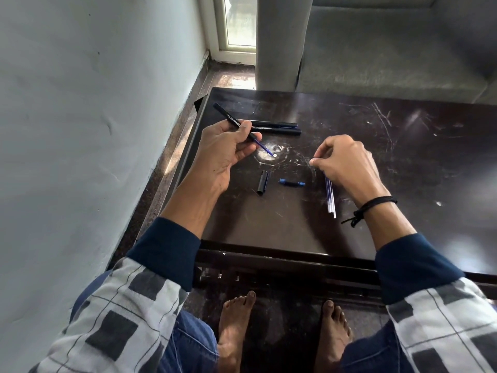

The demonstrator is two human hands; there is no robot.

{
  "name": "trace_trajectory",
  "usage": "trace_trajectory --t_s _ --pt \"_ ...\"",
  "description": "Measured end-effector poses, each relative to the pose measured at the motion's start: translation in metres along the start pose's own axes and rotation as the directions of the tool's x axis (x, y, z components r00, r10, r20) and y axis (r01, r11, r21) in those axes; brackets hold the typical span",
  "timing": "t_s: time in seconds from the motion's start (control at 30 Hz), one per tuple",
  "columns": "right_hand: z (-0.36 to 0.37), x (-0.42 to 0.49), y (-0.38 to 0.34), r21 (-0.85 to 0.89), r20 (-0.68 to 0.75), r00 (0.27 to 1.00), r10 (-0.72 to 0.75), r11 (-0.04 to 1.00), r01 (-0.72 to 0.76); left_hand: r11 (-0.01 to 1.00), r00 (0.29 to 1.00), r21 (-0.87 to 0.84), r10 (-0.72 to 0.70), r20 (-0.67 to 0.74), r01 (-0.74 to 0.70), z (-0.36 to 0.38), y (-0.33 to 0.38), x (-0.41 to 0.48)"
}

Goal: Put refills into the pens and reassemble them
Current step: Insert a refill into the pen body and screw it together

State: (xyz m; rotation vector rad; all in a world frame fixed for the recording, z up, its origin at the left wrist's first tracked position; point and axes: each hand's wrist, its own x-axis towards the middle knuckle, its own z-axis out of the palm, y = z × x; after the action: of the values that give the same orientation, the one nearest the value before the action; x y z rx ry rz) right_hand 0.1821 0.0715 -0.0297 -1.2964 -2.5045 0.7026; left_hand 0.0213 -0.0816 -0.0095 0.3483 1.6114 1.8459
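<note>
Glossy, scratched dark table [376,184] (matt black plastic pens [279,127])

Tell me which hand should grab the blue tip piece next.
Right, probably. The left hand grips the pen barrel with its refill in; the right hand only pinches loose refills, near the blue tip piece.

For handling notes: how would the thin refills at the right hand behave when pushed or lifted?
The refills look slender and round, so probably light and apt to roll on the glossy table. So thin, they likely flex when lifted.
</note>
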Motion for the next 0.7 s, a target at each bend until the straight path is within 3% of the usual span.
trace_trajectory --t_s 0.3,0.53,0.6,0.7 --pt "0.011 -0.007 -0.021 0.063 0.15 0.959 -0.239 0.971 0.232 1.0 1.0 0.004 -0.001 -0.002 0.001 0.002 -0.002 0.001" --pt "0.021 -0.009 -0.019 -0.174 0.318 0.928 -0.195 0.95 0.259 1.0 1.0 -0.003 -0.002 0.002 0.002 0.001 -0.002 0.001" --pt "0.021 -0.009 -0.02 -0.133 0.309 0.932 -0.187 0.962 0.237 1.0 1.0 -0.004 -0.003 -0.002 0.003 0.001 -0.002 0.001" --pt "0.014 -0.008 -0.024 0.084 0.29 0.934 -0.211 0.977 0.194 1.0 1.0 0.0 -0.001 -0.007 0.001 0.0 -0.001 0.001"
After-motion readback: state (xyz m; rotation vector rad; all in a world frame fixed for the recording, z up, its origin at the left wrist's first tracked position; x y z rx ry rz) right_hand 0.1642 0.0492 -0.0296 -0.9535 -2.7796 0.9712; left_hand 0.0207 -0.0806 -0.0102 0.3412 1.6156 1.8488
